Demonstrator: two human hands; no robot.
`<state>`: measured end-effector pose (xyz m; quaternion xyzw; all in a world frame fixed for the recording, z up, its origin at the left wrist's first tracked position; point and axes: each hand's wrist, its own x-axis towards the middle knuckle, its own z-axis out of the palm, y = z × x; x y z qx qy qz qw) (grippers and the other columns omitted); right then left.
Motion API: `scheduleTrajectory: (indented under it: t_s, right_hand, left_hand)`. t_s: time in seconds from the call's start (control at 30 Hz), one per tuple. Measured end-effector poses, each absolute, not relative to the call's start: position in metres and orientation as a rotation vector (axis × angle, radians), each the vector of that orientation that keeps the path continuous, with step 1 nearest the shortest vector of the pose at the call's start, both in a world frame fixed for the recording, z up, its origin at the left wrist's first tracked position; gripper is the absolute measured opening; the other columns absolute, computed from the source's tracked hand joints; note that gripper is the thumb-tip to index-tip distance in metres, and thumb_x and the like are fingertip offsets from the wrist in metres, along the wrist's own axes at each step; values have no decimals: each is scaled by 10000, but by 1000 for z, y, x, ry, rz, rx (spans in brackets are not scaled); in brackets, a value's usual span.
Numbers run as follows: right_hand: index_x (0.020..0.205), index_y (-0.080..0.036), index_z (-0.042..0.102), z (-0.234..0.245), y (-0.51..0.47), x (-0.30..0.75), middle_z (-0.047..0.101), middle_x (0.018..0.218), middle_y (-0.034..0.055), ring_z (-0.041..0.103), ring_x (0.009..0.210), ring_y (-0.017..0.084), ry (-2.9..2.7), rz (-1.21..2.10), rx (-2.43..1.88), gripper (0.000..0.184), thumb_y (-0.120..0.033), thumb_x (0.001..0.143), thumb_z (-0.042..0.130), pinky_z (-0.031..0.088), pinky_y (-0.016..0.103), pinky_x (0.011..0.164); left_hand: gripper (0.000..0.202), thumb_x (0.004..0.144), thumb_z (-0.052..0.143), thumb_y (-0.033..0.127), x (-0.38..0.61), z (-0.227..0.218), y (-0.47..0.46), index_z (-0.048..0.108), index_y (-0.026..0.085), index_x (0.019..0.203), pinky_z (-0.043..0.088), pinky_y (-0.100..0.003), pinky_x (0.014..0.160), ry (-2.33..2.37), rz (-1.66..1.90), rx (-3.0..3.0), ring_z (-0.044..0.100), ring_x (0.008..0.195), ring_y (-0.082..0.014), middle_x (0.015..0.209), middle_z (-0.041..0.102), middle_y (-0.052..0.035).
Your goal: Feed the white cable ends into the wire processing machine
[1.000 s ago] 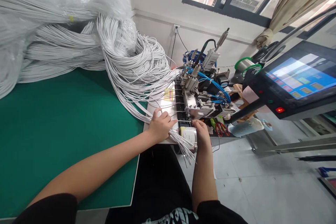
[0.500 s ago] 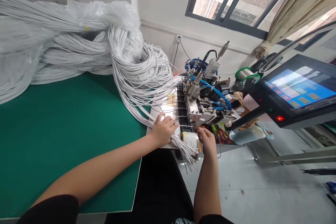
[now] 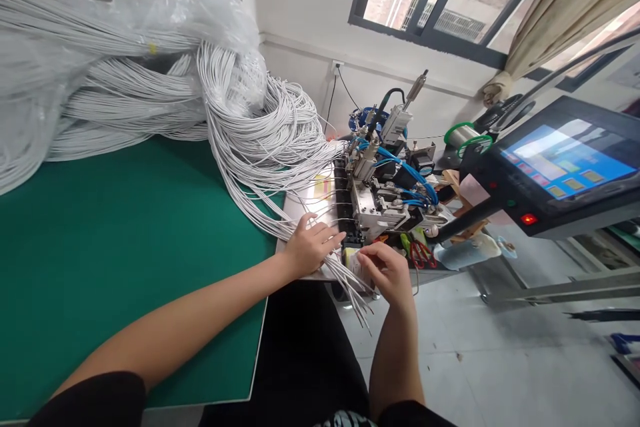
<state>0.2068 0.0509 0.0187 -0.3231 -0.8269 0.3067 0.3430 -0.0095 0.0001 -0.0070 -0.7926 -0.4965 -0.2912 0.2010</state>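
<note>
My left hand (image 3: 311,248) lies across a bundle of white cables (image 3: 350,280), its fingers stretched towards the machine. The cables' loose ends fan out past that hand, over the table corner. Close by, my right hand (image 3: 387,270) has thumb and fingertips together in front of a roll with a yellow edge (image 3: 350,255); whatever is between the fingertips is too small to make out. Above both hands stands a metal wire-processing machine (image 3: 367,203) with blue air hoses. Several single cables run from the pile into its black front strip (image 3: 343,193).
Long coils of white cable (image 3: 280,120), partly in clear plastic (image 3: 225,20), cover the back of the green table (image 3: 150,247). A lit touchscreen (image 3: 570,157) stands at the right. Red-handled scissors (image 3: 423,255) lie beside the machine, and a green-rimmed wire spool (image 3: 467,137) sits behind.
My right hand has drawn back from the machine's front corner to the left, over the roll. My left hand has stayed on the cables, and the view has shifted slightly.
</note>
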Motion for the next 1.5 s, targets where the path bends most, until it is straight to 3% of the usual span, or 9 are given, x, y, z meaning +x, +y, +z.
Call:
scheduleTrajectory:
  t_s: [0.27,0.47,1.0,1.3,1.5]
  right_hand:
    - [870,-202,673,31,41,184,650,829,45,580,759,169,-2388,783,-755,136,-320,893,610,439,261,676]
    - [889,-211,678,30,40,181,655,810,47,573,707,170,-2434,678,-777,124,-315,884,611,450,267,639]
    - [801,-215,675,21,39,172,664,804,50,601,784,183,-2225,458,-779,137,-244,892,578,458,281,718]
    - [755,-203,594,28,44,190,593,736,25,513,644,150,-2131,585,-862,153,-253,894,553,419,277,625]
    - [752,-196,602,26,53,209,582,732,30,491,621,150,-2013,654,-933,183,-318,888,582,385,276,573]
  left_hand:
    - [307,903,447,173,-11,-9,0,621,178,1156,286,-441,973,-1379,-778,-2241,607,866,-181,991,700,-58]
    - [300,889,465,171,-11,-10,1,619,170,1147,283,-432,968,-1398,-726,-2287,603,878,-188,971,698,-64]
    - [384,845,500,144,-11,-13,0,589,205,1213,283,-419,965,-1419,-773,-2284,630,908,-183,1047,690,-56]
    - [397,870,502,158,-10,-7,-3,570,200,1259,291,-425,986,-1433,-826,-2206,631,955,-189,1124,679,-66]
    - [235,937,476,190,-6,1,-6,650,242,1087,262,-440,990,-1527,-876,-2069,616,912,-174,945,711,-16]
